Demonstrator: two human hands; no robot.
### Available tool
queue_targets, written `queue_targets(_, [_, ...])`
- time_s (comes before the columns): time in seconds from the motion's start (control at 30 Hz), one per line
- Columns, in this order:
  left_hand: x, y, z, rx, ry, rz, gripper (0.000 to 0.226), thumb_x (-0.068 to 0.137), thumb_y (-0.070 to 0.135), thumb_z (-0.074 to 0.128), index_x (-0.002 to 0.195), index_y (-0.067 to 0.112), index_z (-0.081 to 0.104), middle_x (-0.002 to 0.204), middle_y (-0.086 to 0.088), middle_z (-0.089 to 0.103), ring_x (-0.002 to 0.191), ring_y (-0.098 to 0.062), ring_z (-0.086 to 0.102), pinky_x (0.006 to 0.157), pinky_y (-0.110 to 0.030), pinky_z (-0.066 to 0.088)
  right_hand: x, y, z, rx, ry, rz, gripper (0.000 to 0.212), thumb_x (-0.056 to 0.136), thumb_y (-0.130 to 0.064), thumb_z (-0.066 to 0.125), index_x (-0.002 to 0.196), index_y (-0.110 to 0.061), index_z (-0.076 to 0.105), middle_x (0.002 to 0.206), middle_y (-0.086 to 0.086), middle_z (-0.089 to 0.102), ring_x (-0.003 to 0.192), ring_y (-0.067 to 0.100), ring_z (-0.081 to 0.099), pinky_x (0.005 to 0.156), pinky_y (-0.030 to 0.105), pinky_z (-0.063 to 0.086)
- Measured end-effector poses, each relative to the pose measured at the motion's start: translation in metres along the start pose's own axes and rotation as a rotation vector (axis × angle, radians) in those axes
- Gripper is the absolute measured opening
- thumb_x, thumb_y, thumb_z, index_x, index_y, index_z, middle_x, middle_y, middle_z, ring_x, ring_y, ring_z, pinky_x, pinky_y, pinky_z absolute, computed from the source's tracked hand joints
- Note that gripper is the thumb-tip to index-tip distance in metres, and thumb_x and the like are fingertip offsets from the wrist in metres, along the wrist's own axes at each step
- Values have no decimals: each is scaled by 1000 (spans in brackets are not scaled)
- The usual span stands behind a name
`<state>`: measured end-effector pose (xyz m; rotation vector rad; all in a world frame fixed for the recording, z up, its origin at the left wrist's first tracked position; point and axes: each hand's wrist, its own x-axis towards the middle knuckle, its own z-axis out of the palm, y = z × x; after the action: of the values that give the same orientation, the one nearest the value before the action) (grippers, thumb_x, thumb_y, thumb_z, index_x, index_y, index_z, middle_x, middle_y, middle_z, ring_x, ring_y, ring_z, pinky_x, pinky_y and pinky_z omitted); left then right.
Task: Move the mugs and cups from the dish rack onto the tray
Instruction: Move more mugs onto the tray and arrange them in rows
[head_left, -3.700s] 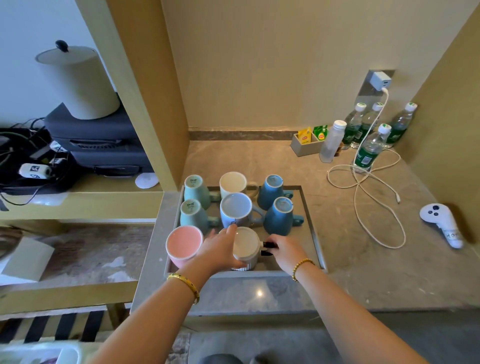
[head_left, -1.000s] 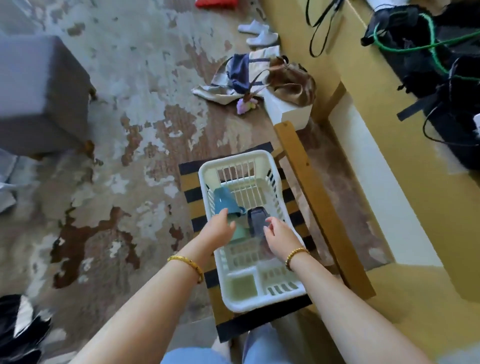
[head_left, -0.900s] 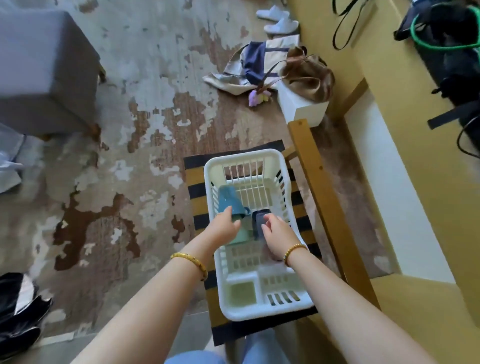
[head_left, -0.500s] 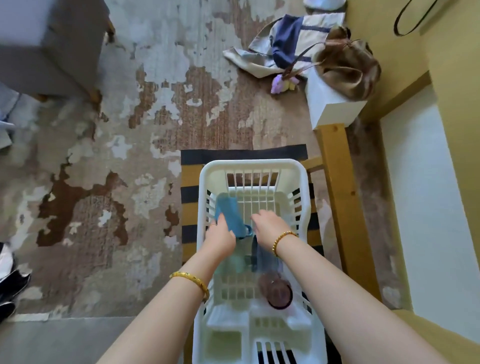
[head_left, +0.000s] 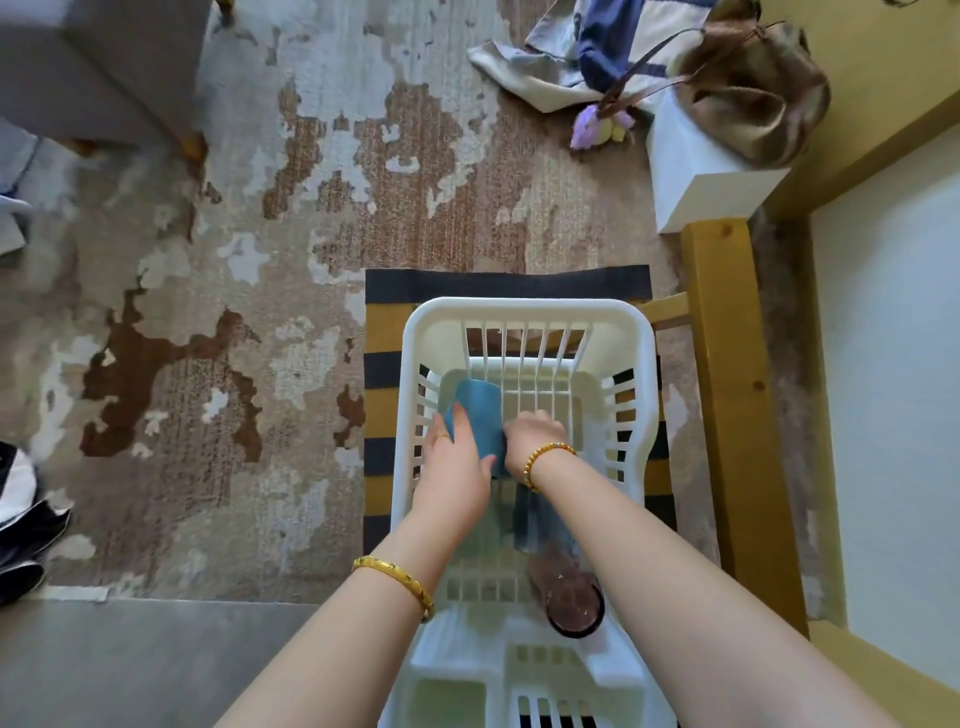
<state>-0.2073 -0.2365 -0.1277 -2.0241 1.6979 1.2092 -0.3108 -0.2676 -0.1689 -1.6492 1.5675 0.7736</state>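
Now both hands at blue mug (head_left: 480, 415) in dish rack (head_left: 524, 317): left hand (head_left: 457, 467) curled round near side, right hand (head_left: 537, 434) closed beside it, grip unclear.

No readable text, labels, brands or nos. anywhere in the head view. The white dish rack (head_left: 524, 317) has plain walls w/ no markings; the blue mug (head_left: 480, 415) shows a bare glazed side, no print. Nothing legible on the white box (head_left: 696, 176) either, or on the cloth bag (head_left: 571, 47) by it.
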Motion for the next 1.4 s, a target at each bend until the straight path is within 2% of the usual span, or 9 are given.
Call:
queue_targets(0.13, [-3, -3, 4, 31, 48, 33, 72, 97, 32, 41, 148, 9, -5, 155, -22, 6, 145, -31, 6, 115, -39, 21, 0, 5, 6, -40, 115, -76, 29, 87, -25, 55, 113, -13, 57, 116, 10, 51, 111, 27, 45, 93, 34, 40])
queue_targets(0.3, [-4, -3, 0, -40, 68, 81, 87, 90, 32, 56, 148, 14, -7, 152, -18, 18, 138, -32, 27, 109, -43, 35, -12, 19, 7, 150, 134, -120, 17, 89, -12, 48, 106, -16, 52, 98, 7, 58, 91, 27, 57, 72, 35, 48])
queue_targets(0.47, [-8, 4, -5, -211, 173, 163, 101, 83, 23, 68, 148, 19, -9, 153, -11, 20, 137, -28, 29, 112, -42, 31, -26, 27, 0, 374, 190, -88, 46, 82, 5, 44, 121, -19, 46, 113, 7, 65, 97, 28, 64, 80, 39, 55])
queue_targets(0.67, [-15, 7, -14, -276, 249, 207, 99, 79, 24, 71, 149, 15, 0, 154, -7, 15, 142, -23, 17, 114, -34, 18, -47, 24, -3, 515, 426, -51, 22, 89, -3, 48, 106, -17, 51, 108, 7, 67, 96, 26, 64, 78, 33, 53])
queue_targets(0.8, [-30, 13, -32, -258, 250, 211, 98, 75, 37, 72, 147, 12, 11, 147, -10, 24, 132, -28, 29, 109, -36, 28, -79, 19, -12, 524, 585, -34, 16, 89, -1, 49, 96, -15, 51, 101, 7, 67, 91, 27, 64, 74, 33, 52])
queue_targets(0.93, [-56, 28, -61, -347, 268, 237, 81, 72, 49, 72, 134, 13, 34, 129, -8, 36, 120, -25, 39, 102, -36, 38, -125, 14, -22, 466, 731, -44, 18, 89, -1, 49, 103, -13, 54, 100, 8, 67, 91, 27, 65, 71, 30, 50])
queue_targets(1.13, [-127, 50, -98, -540, 70, 393, 72, 68, 41, 78, 121, 20, 33, 116, -3, 54, 100, -18, 57, 85, -40, 53, -222, 3, -26, 501, 973, 41, 17, 90, -5, 48, 104, -10, 57, 97, 11, 68, 86, 29, 65, 65, 29, 46])
queue_targets(1.3, [-198, 65, -116, -394, 62, 615, 65, 65, 39, 80, 117, 26, 42, 106, 6, 54, 96, -13, 55, 79, -30, 48, -301, -13, -7, 694, 1142, 205, 12, 88, -6, 53, 97, -13, 58, 90, 10, 70, 78, 29, 65, 61, 28, 48])
queue_targets(1.4, [-235, 76, -115, -319, 7, 727, 64, 65, 39, 80, 113, 28, 40, 101, 9, 51, 94, -11, 53, 76, -27, 43, -339, -15, 8, 912, 1177, 300, 11, 90, -9, 48, 93, -14, 58, 93, 9, 68, 81, 25, 64, 68, 36, 55])
